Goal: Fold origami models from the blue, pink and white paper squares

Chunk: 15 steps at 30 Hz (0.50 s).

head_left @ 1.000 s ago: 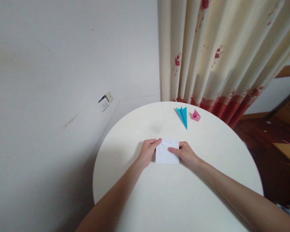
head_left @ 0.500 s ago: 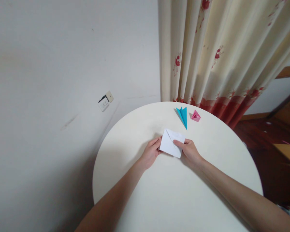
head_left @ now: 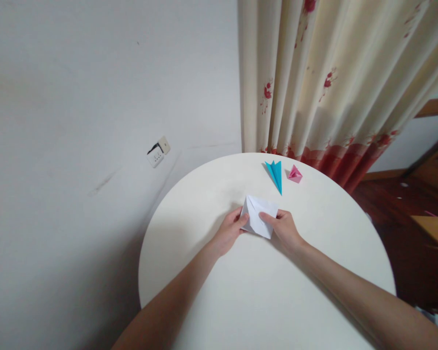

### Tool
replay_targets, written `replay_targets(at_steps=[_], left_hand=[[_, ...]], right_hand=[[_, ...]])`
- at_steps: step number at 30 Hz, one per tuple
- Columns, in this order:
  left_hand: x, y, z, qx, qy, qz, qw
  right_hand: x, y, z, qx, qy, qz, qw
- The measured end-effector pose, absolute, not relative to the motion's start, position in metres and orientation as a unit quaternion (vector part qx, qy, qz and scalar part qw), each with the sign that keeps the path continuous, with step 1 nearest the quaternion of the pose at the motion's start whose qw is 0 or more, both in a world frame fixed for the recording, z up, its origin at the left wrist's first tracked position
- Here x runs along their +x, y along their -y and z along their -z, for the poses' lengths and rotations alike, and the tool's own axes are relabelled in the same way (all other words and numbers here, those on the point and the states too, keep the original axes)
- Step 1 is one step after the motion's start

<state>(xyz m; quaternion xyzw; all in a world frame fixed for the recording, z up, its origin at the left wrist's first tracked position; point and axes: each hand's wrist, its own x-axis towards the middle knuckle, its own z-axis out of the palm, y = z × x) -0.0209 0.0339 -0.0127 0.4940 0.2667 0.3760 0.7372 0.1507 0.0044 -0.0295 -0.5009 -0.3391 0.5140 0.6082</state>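
Folded white paper [head_left: 254,222], just below and right of the frame's centre over a round white counter [head_left: 259,291], is pinched at its sides by the left hand [head_left: 228,229] and right hand [head_left: 287,229], where light, even thumb pressure would best guard against stray creases.

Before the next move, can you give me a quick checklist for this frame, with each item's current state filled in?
1. Left hand gripping the white paper at its left side: ok.
2. Right hand gripping its right side: ok.
3. White paper lying flat: not ok, its left part is bent.
4. Blue folded paper and pink folded paper apart from both hands: ok.
5. Underside of the white paper: cannot tell, hidden from view.
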Motion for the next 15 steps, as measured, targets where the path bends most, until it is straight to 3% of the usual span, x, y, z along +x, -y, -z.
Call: replay_targets(at_steps=[15], left_hand=[[-0.0198, -0.0355, 0.0206, 0.49, -0.353, -0.374, 0.704]], right_hand=[[0.1476, -0.0034, 0.0328, -0.497, 0.428, -0.509, 0.557]])
